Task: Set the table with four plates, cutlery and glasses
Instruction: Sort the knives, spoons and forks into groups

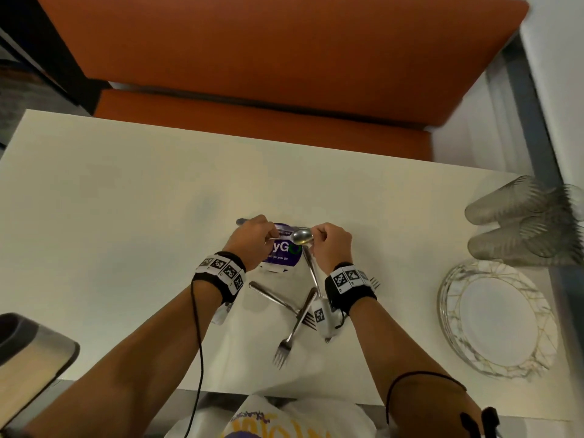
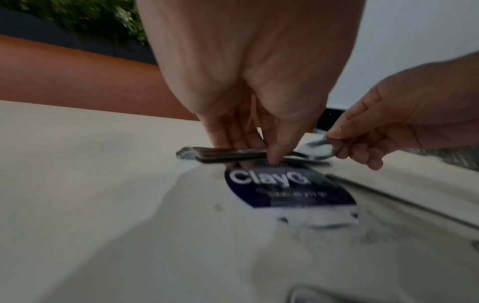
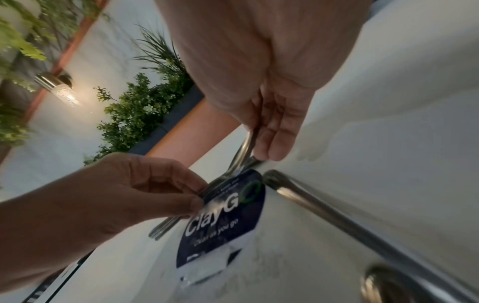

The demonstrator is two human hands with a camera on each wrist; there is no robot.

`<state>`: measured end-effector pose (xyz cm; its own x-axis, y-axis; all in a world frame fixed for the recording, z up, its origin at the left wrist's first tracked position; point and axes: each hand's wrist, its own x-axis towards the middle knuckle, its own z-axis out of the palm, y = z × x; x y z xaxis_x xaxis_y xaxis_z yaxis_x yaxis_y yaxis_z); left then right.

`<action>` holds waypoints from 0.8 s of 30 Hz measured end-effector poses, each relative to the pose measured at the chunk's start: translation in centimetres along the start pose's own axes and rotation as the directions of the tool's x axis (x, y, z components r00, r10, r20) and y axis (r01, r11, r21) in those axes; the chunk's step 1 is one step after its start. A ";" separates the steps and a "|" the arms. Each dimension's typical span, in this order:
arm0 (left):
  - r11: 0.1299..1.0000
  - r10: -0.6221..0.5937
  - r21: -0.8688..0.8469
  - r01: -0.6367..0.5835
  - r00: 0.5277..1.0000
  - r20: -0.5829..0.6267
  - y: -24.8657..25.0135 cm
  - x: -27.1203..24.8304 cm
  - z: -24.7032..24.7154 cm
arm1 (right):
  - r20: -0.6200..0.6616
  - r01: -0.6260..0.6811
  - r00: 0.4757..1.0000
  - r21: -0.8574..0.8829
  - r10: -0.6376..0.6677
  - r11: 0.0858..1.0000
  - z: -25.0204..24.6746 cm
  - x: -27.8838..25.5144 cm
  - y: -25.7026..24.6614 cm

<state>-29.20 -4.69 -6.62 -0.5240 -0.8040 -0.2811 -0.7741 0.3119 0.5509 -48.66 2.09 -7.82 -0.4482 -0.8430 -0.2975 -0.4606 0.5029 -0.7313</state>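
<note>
A stack of spoons (image 1: 302, 237) lies crosswise over a purple sticker (image 1: 281, 251) in the middle of the white table (image 1: 126, 216). My left hand (image 1: 271, 233) pinches the stacked handles (image 2: 228, 154). My right hand (image 1: 316, 237) pinches the bowl end (image 2: 317, 150), and its fingers (image 3: 274, 143) curl over the bowl. Several forks (image 1: 294, 330) lie crossed between my wrists, one long handle (image 3: 337, 215) running close under my right wrist. A stack of marbled plates (image 1: 455, 279) sits at the right, with overturned glasses (image 1: 518, 222) behind it.
An orange bench (image 1: 252, 58) runs along the table's far side. A grey and beige chair back (image 1: 31, 349) stands at the near left corner. The table's left half and far strip are bare. Plants (image 3: 140, 110) and a wall lamp (image 3: 57, 86) are beyond.
</note>
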 end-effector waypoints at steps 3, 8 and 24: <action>0.992 0.059 0.116 -0.049 0.995 -0.084 -0.2 0.1 1.1 | -0.002 -0.052 0.999 -0.001 0.052 0.999 0.3 -0.4 1.0; 0.992 0.080 0.103 -0.067 0.989 -0.122 -0.5 0.2 2.2 | -0.018 -0.079 0.997 0.004 0.079 0.997 0.3 -1.3 1.7; 0.994 0.090 0.067 -0.084 0.991 -0.097 -1.1 0.9 2.4 | 0.190 -0.055 0.978 -0.171 0.088 0.984 -0.3 -4.4 3.3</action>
<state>-29.64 -4.54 -9.33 -0.5549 -0.8178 -0.1524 -0.7493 0.4117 0.5187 -48.44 7.46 -8.72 -0.3332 -0.8165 -0.4716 -0.5591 0.5738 -0.5984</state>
